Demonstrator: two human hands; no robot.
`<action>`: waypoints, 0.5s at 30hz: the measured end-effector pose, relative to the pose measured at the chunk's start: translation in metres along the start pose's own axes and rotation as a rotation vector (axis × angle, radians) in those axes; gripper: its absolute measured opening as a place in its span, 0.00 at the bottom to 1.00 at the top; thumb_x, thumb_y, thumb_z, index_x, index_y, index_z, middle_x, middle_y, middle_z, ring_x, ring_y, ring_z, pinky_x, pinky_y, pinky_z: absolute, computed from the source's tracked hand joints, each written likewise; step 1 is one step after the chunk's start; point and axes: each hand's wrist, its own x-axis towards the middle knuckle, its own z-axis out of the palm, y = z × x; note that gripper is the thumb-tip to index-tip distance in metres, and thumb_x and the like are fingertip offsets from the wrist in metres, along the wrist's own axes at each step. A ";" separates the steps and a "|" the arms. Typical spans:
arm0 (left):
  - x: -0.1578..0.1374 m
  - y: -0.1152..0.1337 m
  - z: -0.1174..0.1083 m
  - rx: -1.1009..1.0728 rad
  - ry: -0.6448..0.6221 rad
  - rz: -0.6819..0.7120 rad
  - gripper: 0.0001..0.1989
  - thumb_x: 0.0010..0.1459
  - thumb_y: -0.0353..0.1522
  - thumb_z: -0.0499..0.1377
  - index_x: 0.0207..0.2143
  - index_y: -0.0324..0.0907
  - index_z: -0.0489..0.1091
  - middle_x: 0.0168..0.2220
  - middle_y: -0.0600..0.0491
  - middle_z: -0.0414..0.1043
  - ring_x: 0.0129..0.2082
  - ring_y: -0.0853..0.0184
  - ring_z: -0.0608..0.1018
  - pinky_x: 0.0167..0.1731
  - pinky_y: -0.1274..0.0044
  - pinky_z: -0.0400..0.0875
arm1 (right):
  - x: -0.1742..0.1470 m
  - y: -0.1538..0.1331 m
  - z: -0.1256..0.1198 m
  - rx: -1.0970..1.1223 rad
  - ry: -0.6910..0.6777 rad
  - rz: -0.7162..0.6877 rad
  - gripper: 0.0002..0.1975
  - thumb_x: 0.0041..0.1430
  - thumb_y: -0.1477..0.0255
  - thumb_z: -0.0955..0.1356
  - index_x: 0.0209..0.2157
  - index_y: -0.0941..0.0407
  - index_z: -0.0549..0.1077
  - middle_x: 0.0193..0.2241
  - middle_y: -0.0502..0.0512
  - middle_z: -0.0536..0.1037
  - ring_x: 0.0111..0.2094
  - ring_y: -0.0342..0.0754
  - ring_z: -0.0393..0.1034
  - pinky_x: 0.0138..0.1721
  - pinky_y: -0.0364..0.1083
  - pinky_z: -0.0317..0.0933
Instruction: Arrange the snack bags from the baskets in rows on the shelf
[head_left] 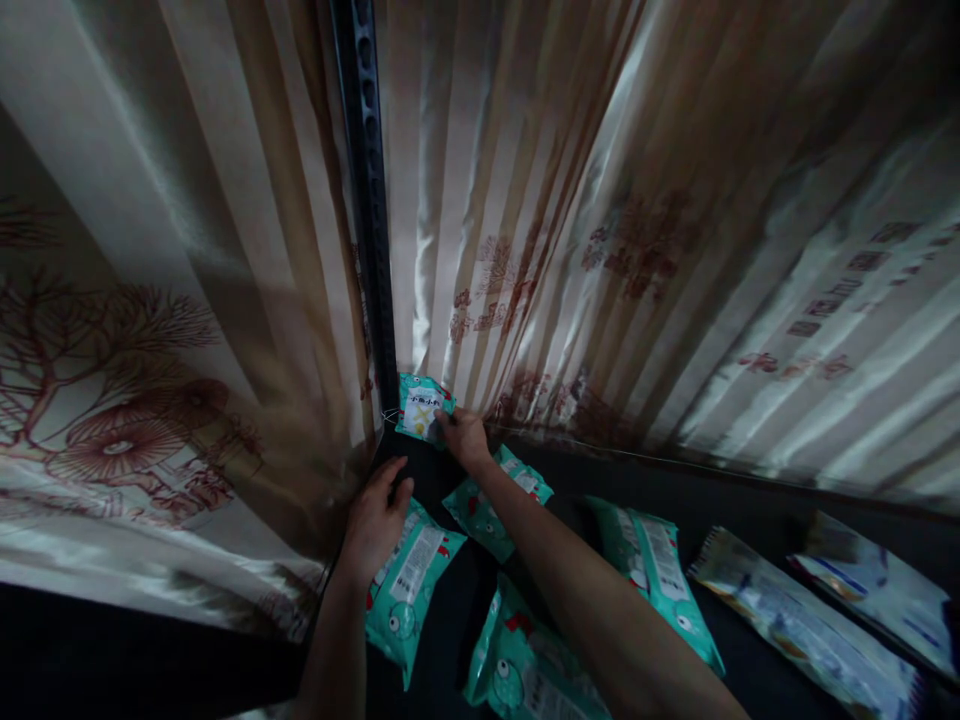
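Observation:
My right hand [466, 438] reaches into the far corner and grips the right edge of a small teal snack bag [421, 408], which leans upright by the metal post. My left hand [377, 518] hovers at the near left with its fingers apart, beside or over another teal snack bag [415, 580]; whether it touches that bag I cannot tell. A third teal bag [487, 510] lies partly under my right forearm. Another teal bag [525, 665] is at the bottom, partly hidden by the same arm.
Patterned curtains [510, 200] hang along the back and left [150, 300]. A dark perforated post [371, 180] stands in the corner. To the right on the dark shelf [585, 465] lie a teal bag [660, 570] and two long pale packets, a nearer one [802, 620] and a farther one [877, 580].

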 end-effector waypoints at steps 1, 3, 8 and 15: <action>0.001 0.001 0.000 -0.010 -0.008 -0.018 0.19 0.57 0.34 0.53 0.51 0.42 0.67 0.54 0.47 0.68 0.51 0.63 0.72 0.52 0.71 0.65 | 0.002 -0.002 0.001 -0.018 0.001 0.010 0.13 0.59 0.67 0.63 0.28 0.59 0.74 0.24 0.55 0.77 0.27 0.46 0.70 0.27 0.40 0.58; 0.002 0.002 0.000 -0.029 -0.027 -0.051 0.20 0.57 0.35 0.53 0.52 0.42 0.67 0.53 0.47 0.68 0.49 0.64 0.74 0.50 0.71 0.66 | 0.007 -0.007 0.003 -0.057 -0.001 0.033 0.12 0.59 0.67 0.64 0.28 0.59 0.75 0.25 0.55 0.78 0.27 0.46 0.71 0.27 0.40 0.58; 0.005 0.000 0.003 -0.077 -0.038 -0.074 0.21 0.57 0.36 0.53 0.52 0.40 0.66 0.52 0.45 0.69 0.45 0.64 0.76 0.46 0.72 0.69 | 0.015 -0.016 0.010 -0.084 -0.085 0.039 0.09 0.59 0.69 0.64 0.34 0.56 0.75 0.28 0.53 0.79 0.30 0.46 0.73 0.30 0.40 0.60; 0.007 -0.007 -0.013 0.013 0.088 -0.074 0.15 0.56 0.36 0.53 0.44 0.42 0.72 0.44 0.48 0.75 0.42 0.63 0.77 0.45 0.71 0.69 | -0.030 -0.029 -0.009 -0.154 -0.007 -0.021 0.25 0.57 0.69 0.66 0.55 0.60 0.61 0.45 0.63 0.75 0.45 0.52 0.70 0.45 0.47 0.62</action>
